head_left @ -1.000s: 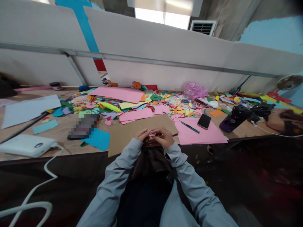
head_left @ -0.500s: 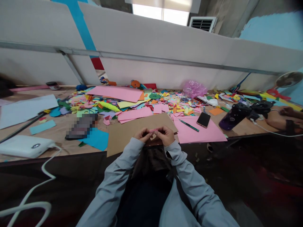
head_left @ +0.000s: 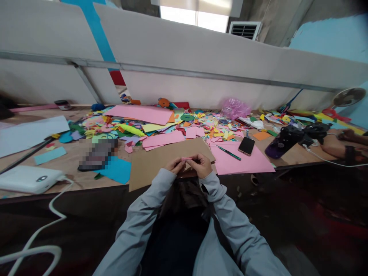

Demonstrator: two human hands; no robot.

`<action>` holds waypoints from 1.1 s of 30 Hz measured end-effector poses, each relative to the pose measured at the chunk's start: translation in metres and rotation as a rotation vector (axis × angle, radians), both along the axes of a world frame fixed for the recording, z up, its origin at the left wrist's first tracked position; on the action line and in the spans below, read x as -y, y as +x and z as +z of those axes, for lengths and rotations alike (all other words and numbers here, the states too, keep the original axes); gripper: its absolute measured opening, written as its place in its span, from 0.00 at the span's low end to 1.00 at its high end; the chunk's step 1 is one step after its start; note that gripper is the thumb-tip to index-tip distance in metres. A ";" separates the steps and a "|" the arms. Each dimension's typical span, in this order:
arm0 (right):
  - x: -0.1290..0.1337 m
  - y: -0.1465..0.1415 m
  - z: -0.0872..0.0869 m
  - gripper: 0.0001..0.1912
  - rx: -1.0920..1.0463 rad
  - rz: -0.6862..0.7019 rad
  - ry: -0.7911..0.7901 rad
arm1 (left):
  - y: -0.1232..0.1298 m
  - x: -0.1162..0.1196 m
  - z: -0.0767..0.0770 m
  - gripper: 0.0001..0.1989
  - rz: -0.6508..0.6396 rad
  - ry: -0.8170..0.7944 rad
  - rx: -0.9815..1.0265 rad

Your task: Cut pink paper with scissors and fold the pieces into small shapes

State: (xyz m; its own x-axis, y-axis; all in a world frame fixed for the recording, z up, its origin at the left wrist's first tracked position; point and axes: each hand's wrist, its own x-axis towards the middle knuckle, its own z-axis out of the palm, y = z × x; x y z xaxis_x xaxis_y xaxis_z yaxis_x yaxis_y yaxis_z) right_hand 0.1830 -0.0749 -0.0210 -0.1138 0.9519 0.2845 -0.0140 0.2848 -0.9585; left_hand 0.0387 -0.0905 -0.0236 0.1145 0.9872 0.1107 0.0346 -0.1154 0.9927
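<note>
Between my two hands is a small pink paper piece [head_left: 186, 158], pinched at both ends and mostly covered by my fingers. My left hand [head_left: 174, 165] grips its left end, and my right hand [head_left: 201, 165] has the right end between thumb and fingers. Both hands are held over the near edge of a brown cardboard sheet [head_left: 155, 165]. To the right lies a large pink sheet [head_left: 247, 164] with a dark green pen [head_left: 229, 152] and a phone [head_left: 246, 146] on it. Cut pink strips [head_left: 163, 141] lie just beyond the cardboard.
Colourful paper scraps [head_left: 115, 128] spread along the back of the table. At left are a blue sheet [head_left: 119, 170], a blurred-out dark object [head_left: 97, 155] and a white power bank [head_left: 28, 179] with a cable. A purple bottle [head_left: 280, 143] stands right, near another person's arm [head_left: 335, 147].
Both hands keep their pinch on the pink paper piece, with only a slight shift of the fingers. The camera view has moved very slightly.
</note>
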 end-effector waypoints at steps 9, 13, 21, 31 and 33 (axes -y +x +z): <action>0.000 0.001 0.002 0.14 0.142 -0.034 0.073 | -0.002 0.000 0.005 0.19 0.048 -0.003 0.011; 0.001 0.002 0.003 0.14 0.144 -0.044 0.084 | 0.000 0.000 0.004 0.22 0.036 -0.015 0.019; 0.009 0.003 0.008 0.13 0.197 0.011 0.125 | -0.009 -0.002 0.003 0.23 0.018 -0.068 0.077; -0.038 0.107 0.031 0.10 0.485 -0.227 0.271 | -0.003 0.005 0.007 0.23 0.138 -0.126 0.128; -0.050 0.116 0.038 0.10 0.565 -0.213 0.276 | -0.003 0.004 0.008 0.23 0.145 -0.126 0.134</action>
